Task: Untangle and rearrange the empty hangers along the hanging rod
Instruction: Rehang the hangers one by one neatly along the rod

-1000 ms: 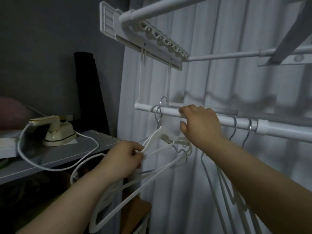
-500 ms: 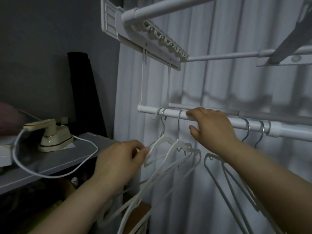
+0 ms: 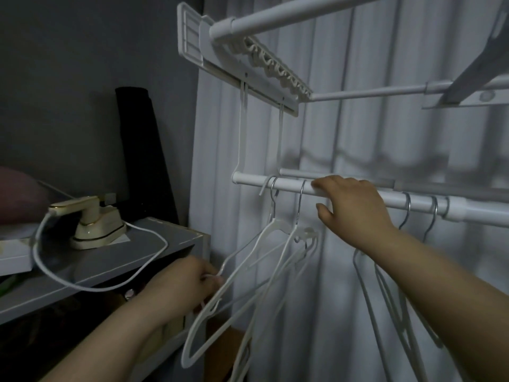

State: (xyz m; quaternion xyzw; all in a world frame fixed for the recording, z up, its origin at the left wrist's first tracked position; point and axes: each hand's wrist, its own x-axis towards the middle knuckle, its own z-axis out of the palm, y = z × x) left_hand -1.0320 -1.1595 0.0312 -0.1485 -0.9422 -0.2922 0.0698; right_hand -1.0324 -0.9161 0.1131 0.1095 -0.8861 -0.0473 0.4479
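A white hanging rod (image 3: 289, 186) runs from the centre to the right, in front of a pale curtain. Two white hangers (image 3: 264, 257) hang by metal hooks near its left end, their arms swung down to the left. My left hand (image 3: 181, 285) pinches the arm of the leftmost hanger low down, beside the shelf. My right hand (image 3: 349, 210) rests on top of the rod just right of those hooks, fingers curled over it. Further right hang several grey hangers (image 3: 385, 293), partly hidden behind my right forearm.
A grey shelf (image 3: 154, 252) on the left carries a cream travel iron (image 3: 91, 224) with a looping white cord (image 3: 110, 285). A black roll (image 3: 143, 153) leans on the dark wall. Overhead is a white drying rack (image 3: 248, 64) with further rods.
My left hand has slid down from the hangers' necks to the lower arm of the left hanger. The bunched hooks have spread apart on the rod. My right hand stays on the rod.
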